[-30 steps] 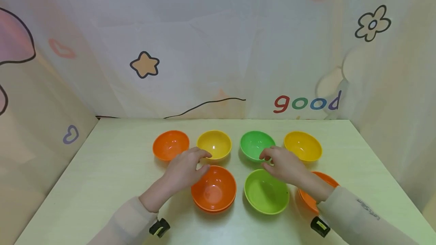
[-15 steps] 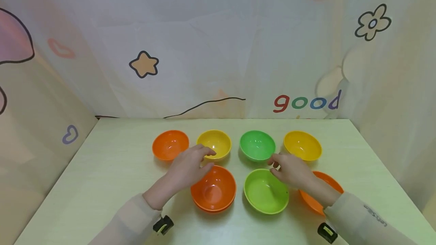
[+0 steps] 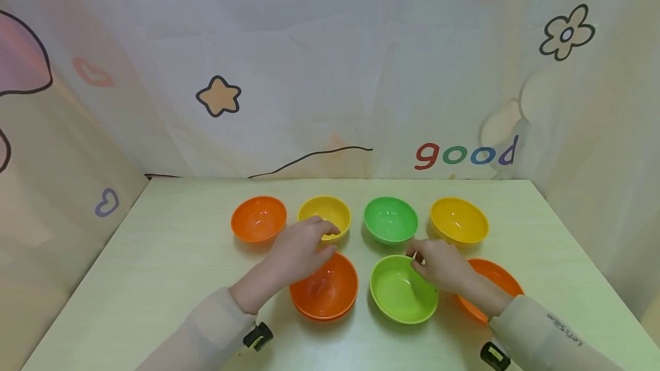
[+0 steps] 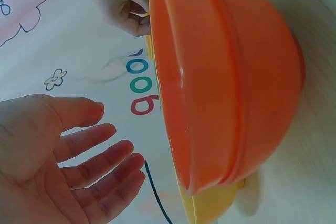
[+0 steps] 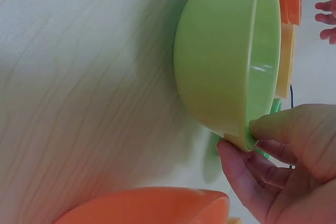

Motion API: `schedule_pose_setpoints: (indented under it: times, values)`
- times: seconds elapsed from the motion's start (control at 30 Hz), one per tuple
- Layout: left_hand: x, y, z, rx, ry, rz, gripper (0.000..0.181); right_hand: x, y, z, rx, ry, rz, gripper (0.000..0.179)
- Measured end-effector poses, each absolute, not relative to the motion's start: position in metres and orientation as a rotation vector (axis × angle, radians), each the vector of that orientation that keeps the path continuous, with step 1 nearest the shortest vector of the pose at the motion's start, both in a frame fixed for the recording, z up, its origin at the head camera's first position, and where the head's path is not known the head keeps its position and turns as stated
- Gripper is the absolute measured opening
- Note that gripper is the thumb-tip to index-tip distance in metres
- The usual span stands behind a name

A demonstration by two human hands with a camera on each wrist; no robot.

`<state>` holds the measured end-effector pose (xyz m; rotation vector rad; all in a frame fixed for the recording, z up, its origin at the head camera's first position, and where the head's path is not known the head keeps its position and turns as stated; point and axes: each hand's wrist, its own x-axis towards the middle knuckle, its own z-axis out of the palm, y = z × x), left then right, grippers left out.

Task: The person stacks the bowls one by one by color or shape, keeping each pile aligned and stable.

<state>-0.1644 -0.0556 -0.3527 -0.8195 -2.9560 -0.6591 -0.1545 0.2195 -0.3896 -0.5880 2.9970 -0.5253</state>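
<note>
In the head view, my left hand [image 3: 301,249] is held over two nested orange bowls [image 3: 323,296], fingers loosely extended and nothing in them. The left wrist view shows this hand apart from the rim of the stacked orange bowls [image 4: 210,82]. My right hand [image 3: 439,263] is at the far right rim of a lime green bowl [image 3: 403,296], which sits upright on the table. In the right wrist view, the thumb is inside and a finger outside, pinching the rim of the lime green bowl [image 5: 220,51].
Behind stands a row: an orange bowl [image 3: 259,219], a yellow bowl [image 3: 330,210], a green bowl [image 3: 390,220] and another yellow bowl [image 3: 459,220]. One more orange bowl [image 3: 497,276] lies partly under the right forearm. A printed curtain [image 3: 330,73] closes off the table's back.
My left hand has shifted right, farther over the nested orange bowls. My right hand has moved from beside the green bowl down to the lime green bowl's rim and now pinches it.
</note>
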Motion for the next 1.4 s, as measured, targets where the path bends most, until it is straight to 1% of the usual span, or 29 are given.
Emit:
schedule_pose_setpoints:
  times: [1.0, 1.4]
  values:
    - [-0.159, -0.037, -0.362, -0.911, -2.932, -0.662, 0.022, -0.154, 0.222, -0.393, -0.660, 3.025, -0.507, 0.011]
    - [-0.160, -0.029, -0.361, -0.961, -2.883, -0.631, 0.019, -0.154, 0.219, -0.380, -0.626, 3.028, -0.502, 0.012]
